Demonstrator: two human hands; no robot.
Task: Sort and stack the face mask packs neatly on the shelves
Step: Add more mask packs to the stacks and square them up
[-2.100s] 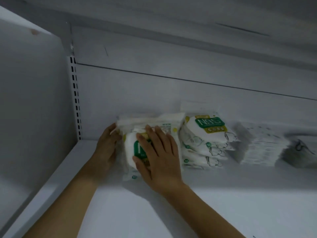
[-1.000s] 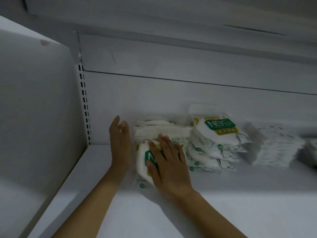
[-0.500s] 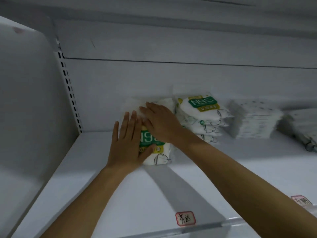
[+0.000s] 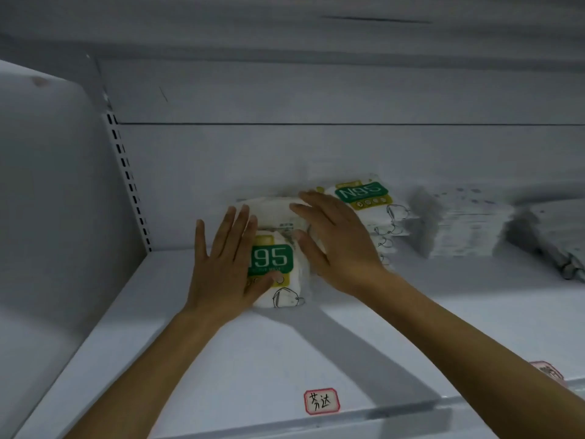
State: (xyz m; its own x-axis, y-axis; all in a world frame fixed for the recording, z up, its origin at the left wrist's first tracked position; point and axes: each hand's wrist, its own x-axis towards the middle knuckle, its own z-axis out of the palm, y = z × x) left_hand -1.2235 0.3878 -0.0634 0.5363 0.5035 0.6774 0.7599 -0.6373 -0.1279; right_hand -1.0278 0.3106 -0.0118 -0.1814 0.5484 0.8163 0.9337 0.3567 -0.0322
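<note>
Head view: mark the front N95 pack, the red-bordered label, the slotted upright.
front N95 pack (image 4: 274,260), head view, green logo panel
red-bordered label (image 4: 321,401), head view, handwritten centre
slotted upright (image 4: 128,179), head view, mid strip

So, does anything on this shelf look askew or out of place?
Yes. The left stack of mask packs, under both hands, is uneven: its top pack juts forward past the packs behind it, unlike the squarer stack to its right. At the far right, dark-edged packs lie slumped rather than stacked.

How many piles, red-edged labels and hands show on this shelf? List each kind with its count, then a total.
N95 piles: 2
Plain white piles: 2
Labels: 2
Hands: 2, left hand, right hand
Total: 8
</note>
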